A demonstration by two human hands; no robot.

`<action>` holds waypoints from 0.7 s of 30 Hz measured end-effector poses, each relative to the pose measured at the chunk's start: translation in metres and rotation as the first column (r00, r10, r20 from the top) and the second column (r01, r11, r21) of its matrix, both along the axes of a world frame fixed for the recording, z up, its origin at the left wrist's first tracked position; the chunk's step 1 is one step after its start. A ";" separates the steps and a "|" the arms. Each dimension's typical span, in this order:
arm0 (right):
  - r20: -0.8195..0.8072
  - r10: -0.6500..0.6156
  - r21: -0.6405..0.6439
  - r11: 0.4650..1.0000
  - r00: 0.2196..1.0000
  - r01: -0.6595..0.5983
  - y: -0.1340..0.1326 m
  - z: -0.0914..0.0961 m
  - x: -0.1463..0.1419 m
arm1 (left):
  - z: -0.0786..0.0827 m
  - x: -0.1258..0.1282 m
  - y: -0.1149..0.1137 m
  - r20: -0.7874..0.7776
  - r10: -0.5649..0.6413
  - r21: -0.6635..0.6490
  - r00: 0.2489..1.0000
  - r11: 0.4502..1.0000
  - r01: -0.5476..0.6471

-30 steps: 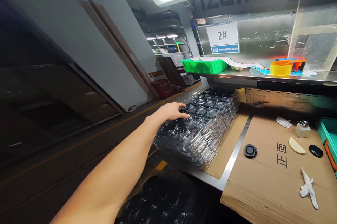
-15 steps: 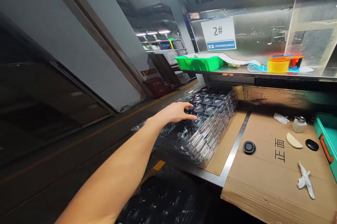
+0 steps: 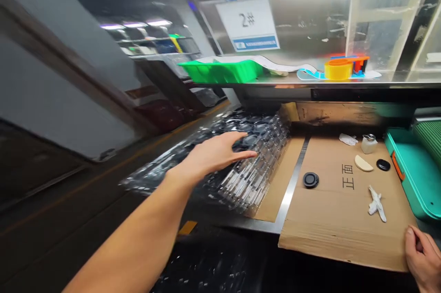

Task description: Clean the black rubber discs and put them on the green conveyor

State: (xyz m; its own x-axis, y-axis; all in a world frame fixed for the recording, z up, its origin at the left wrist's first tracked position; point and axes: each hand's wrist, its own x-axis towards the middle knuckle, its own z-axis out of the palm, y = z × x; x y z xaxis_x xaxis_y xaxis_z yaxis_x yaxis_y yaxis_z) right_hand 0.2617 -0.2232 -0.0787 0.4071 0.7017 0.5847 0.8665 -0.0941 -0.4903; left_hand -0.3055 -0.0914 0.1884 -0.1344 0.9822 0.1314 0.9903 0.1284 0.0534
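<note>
Right hand point(image 3: 423, 258): at the bottom right of the view, fingers half curled at the near corner of the cardboard sheet point(image 3: 344, 219), no held object visible; grip on the edge impossible to tell.
Left hand point(image 3: 217, 153): stretched forward, palm down, fingers spread wide, empty, over the near side of the tray stack; contact unclear through the blur.
Tray stack: clear plastic trays point(image 3: 251, 178), piled and fanned slightly, on the desk point(image 3: 237, 225), left of the steel strip point(image 3: 287, 196).
On the cardboard: black round disc point(image 3: 310, 180), cream crescent piece point(image 3: 363, 163), small black disc point(image 3: 383, 165), crumpled white cloth point(image 3: 376, 202), white tissue point(image 3: 347, 139), small glass bottle with metal cap point(image 3: 368, 144).
Right of the cardboard: teal tray point(image 3: 411, 169) with orange latch.
Steel shelf point(image 3: 275, 82), above the desk: green crate point(image 3: 220, 71), yellow cup point(image 3: 337, 69).
Behind the shelf: sign reading "2#" point(image 3: 247, 17).
</note>
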 end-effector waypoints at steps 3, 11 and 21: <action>-0.049 0.138 0.006 0.990 0.989 -0.138 0.000 0.014 -0.011 | -0.011 0.029 -0.020 0.005 -0.147 0.201 0.989 0.969 0.143; 0.106 0.274 -0.340 0.913 0.956 -0.225 0.056 0.057 -0.070 | -0.117 0.140 -0.052 0.264 -0.565 0.028 0.782 0.815 0.579; -0.141 0.816 -0.544 0.409 0.561 -0.732 0.148 0.077 -0.092 | -0.183 0.168 0.036 0.382 -0.419 -0.139 0.824 0.855 0.499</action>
State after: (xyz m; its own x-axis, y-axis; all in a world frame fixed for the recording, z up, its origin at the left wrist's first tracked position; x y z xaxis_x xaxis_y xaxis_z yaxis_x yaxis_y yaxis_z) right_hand 0.1695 -0.0750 -0.0021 -0.5114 0.8582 0.0440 0.7443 0.4679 -0.4766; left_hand -0.1371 -0.0557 0.0058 0.3446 0.9363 -0.0677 0.8655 -0.2890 0.4091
